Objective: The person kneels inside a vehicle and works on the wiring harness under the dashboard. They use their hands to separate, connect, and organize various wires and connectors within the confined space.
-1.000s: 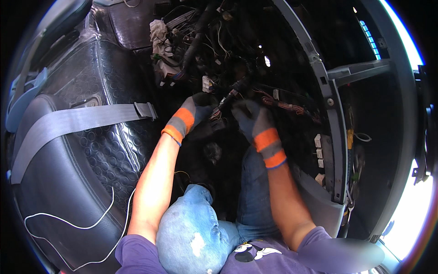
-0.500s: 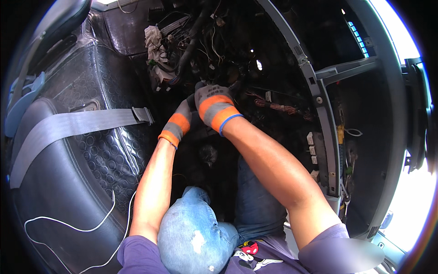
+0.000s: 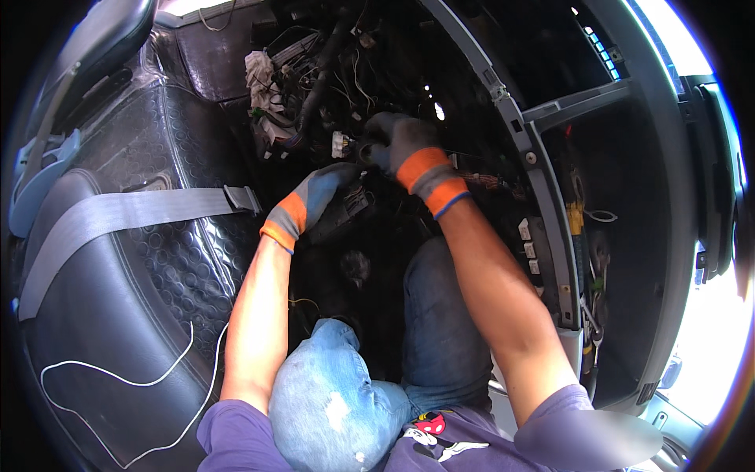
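Observation:
Both my hands wear grey gloves with orange bands and reach into the dark, opened-up dashboard space. My left hand (image 3: 314, 193) has its fingers pressed together, tips close to a small pale spot among the wires; what they hold is too small to make out. My right hand (image 3: 407, 148) is raised to the right of it with curled fingers, next to a dark rounded shape I cannot identify. Just left of the right fingertips is a white plug connector (image 3: 340, 145). Below the left hand lies a dark box-like part (image 3: 338, 216), partly covered by the glove.
A wiring bundle with white wrapping (image 3: 263, 82) hangs at the far left. A grey frame bar (image 3: 515, 126) runs down the right, with white connectors (image 3: 528, 249) beside it. Tools (image 3: 596, 334) lie in the door pocket. Left are a seat belt (image 3: 134, 211) and white cable (image 3: 118, 379).
My hands have moved apart: the right went right and slightly away, the left slightly left. The white plug connector and the box-like part have come into sight between and below them.

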{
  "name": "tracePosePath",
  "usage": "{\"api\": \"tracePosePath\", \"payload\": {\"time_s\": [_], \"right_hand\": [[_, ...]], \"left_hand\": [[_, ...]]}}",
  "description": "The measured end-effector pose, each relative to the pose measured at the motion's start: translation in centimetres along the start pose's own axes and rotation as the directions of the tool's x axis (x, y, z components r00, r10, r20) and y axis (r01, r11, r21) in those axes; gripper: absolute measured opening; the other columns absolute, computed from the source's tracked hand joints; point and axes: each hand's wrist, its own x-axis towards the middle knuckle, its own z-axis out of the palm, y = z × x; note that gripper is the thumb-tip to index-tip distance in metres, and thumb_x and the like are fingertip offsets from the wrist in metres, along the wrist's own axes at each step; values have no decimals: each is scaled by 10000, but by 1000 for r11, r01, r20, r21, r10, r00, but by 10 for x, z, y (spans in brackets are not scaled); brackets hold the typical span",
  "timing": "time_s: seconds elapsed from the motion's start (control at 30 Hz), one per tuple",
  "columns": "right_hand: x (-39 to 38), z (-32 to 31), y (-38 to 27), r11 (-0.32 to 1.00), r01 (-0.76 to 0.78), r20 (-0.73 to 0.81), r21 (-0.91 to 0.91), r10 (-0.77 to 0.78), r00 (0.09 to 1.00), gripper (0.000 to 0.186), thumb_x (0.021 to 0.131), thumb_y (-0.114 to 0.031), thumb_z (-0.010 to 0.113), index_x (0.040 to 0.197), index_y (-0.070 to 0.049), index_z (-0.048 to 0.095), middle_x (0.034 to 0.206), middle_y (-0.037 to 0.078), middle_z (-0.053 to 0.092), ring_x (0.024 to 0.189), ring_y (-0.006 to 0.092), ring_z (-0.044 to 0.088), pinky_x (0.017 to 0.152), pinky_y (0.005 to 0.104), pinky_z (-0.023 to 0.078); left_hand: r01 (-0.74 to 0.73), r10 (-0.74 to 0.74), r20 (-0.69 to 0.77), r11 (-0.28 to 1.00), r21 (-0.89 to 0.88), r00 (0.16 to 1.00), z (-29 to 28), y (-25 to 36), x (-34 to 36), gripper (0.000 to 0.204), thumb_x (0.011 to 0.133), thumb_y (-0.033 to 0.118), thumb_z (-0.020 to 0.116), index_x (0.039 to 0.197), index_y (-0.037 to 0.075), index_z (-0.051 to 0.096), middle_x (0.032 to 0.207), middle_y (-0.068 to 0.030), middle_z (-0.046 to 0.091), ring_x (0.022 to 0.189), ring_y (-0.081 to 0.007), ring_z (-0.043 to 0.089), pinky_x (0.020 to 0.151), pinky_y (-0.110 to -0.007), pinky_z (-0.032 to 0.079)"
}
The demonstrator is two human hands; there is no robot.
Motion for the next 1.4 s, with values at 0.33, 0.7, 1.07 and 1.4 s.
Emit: {"api": "tracePosePath", "payload": {"time_s": [0.33,0.7,1.07,1.4], "right_hand": [[-59,10,13,969,-209,-153,129,228,962,267,797,-146,738,1036,-62,653,916,145,709,824,310,689,732,370,525],[-99,50,3,885,-295,-307,360,411,858,257,824,-115,710,1059,-76,616,890,153,696,841,317,684,724,381,518],[-105,122,-9,-49,76,-16,996,730,683,327,870,-98,692,1180,-15,625,1134,67,656,1043,151,595,923,302,466],[-98,132,-12,95,170,-188,981,701,688,318,896,-116,678,1196,-24,623,1168,53,634,1040,161,597,906,302,484]], "left_hand": [[344,-322,-133,795,500,937,25,36,29,332,838,297,641,1050,49,700,982,-212,697,951,-346,664,829,-379,504],[465,-443,-159,873,148,882,23,30,25,457,881,463,633,1010,32,717,892,-158,709,829,-305,653,742,-363,485],[462,-355,-299,737,493,886,35,42,18,534,876,567,559,969,67,719,922,-234,676,942,-425,620,804,-462,505],[442,-316,-309,684,580,897,36,47,18,457,893,508,549,985,94,720,943,-207,680,929,-415,629,804,-470,511]]}}
